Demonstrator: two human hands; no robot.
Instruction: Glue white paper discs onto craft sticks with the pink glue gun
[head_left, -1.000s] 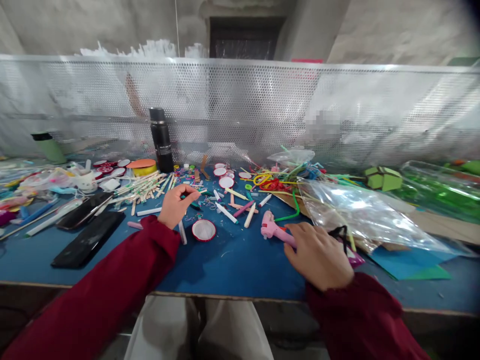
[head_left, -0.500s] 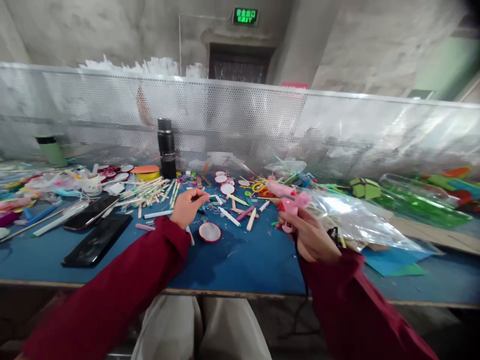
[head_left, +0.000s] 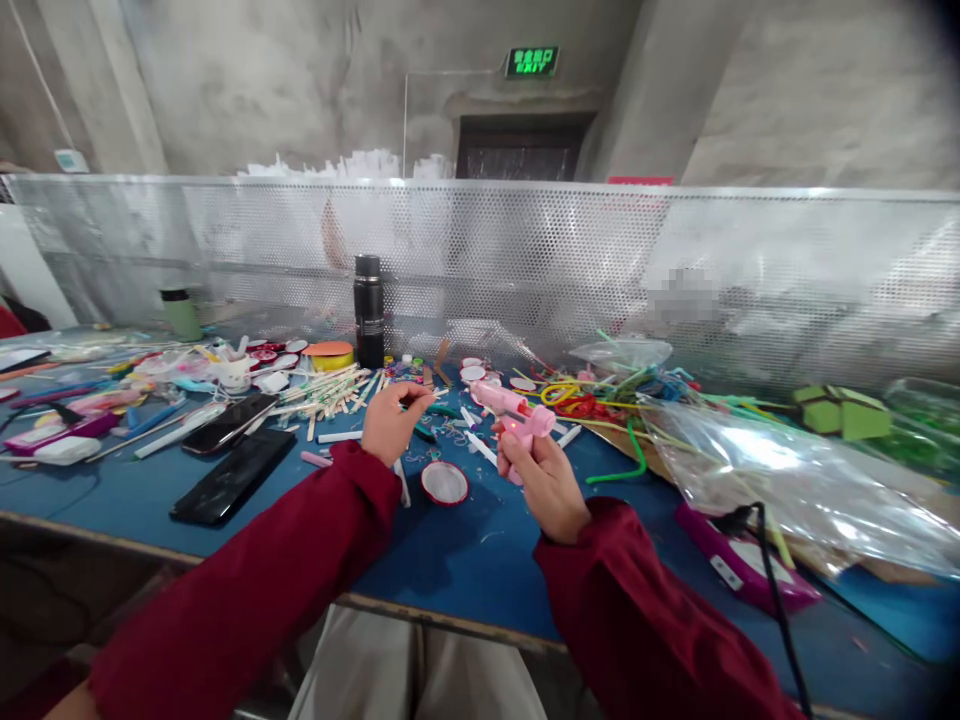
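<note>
My right hand is wrapped round the handle of a pink hot glue gun, its front end pointing left toward my other hand. A small red light glows on the gun's side. My left hand is closed in a pinch, raised above the table; a tiny pale thing shows at its fingertips, too small to name. Just below the hands lies a round white disc with a red rim. White markers and a dark green pen-like piece lie behind and between the hands.
Two dark phones lie left, near a heap of wooden sticks. A black bottle stands at the back before a perforated metal screen. Right are pipe cleaners, plastic bags and a purple power strip with a cord.
My right hand has brought the glue gun leftward, closer to my left hand, which keeps its pinch. The view has turned left, and the purple power strip at right has come into sight.
</note>
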